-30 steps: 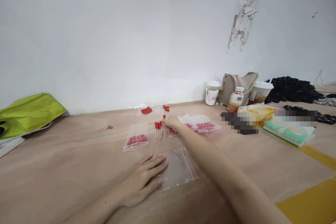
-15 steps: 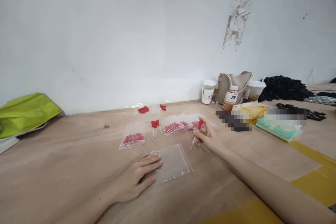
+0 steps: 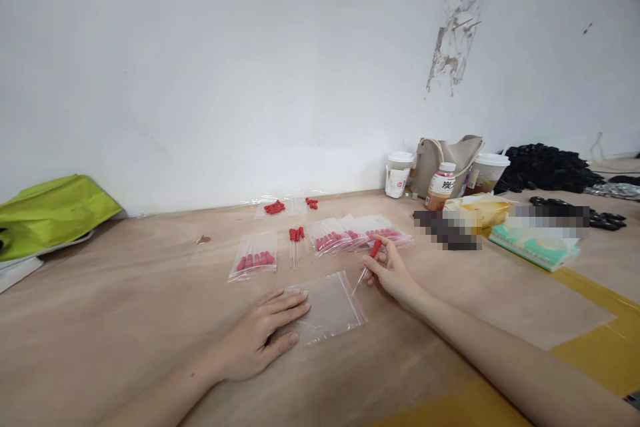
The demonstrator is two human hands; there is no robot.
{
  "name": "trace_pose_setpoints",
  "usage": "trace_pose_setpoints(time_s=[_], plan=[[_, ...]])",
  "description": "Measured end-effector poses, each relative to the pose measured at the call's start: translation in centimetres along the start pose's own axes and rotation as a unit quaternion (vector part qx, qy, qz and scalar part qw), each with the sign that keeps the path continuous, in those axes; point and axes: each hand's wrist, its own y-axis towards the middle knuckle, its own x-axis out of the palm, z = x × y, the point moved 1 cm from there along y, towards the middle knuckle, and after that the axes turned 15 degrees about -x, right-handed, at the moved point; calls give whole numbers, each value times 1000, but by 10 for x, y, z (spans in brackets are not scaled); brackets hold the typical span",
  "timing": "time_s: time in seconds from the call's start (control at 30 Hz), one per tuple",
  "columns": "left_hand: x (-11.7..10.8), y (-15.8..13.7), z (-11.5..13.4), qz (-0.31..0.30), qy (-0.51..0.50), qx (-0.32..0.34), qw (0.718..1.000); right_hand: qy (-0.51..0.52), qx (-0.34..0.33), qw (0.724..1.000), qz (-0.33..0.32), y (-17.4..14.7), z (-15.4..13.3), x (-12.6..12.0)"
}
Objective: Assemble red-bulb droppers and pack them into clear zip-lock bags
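Observation:
A glass dropper with a red rubber bulb (image 3: pixel 375 248) is pinched in my right hand (image 3: pixel 393 272), its clear tip slanting down to the left over the zip edge of a clear zip bag (image 3: pixel 330 310). My left hand (image 3: pixel 273 330) lies flat with fingers stretched on that bag's left part. Beyond the bag, several loose droppers (image 3: pixel 297 235) lie side by side. To their left is a zip bag with red-bulbed droppers (image 3: pixel 256 260); to their right, several overlapping filled bags (image 3: pixel 333 238).
Loose red bulbs (image 3: pixel 275 207) lie on plastic near the wall. At the back right stand a paper cup (image 3: pixel 399 175), a bottle (image 3: pixel 441 187), a grey bag (image 3: pixel 423 163) and another cup (image 3: pixel 487 172). A green tissue pack (image 3: pixel 533 250) is at right, a lime-green bag (image 3: pixel 55 213) at left.
My right hand has moved a little left and toward me, bringing the dropper's tip to the zip edge of the bag. My left hand stays on the bag.

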Motion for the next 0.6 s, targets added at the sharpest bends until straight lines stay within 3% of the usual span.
trace_pose_setpoints(time_s=[0.13, 0.3, 0.4, 0.5, 0.6], plan=[[1, 0, 0, -5, 1, -6, 1000, 31, 25, 999, 8, -3, -3, 1], [1, 3, -1, 6, -10, -24, 1000, 107, 144, 984, -15, -9, -10, 2], [1, 6, -1, 5, -7, -35, 999, 112, 176, 974, -90, -6, -15, -7], [2, 7, -1, 2, -7, -37, 999, 43, 143, 966, -213, -1, -20, -17], [1, 6, -1, 3, -7, -33, 999, -29, 95, 955, -279, 1, -21, -20]])
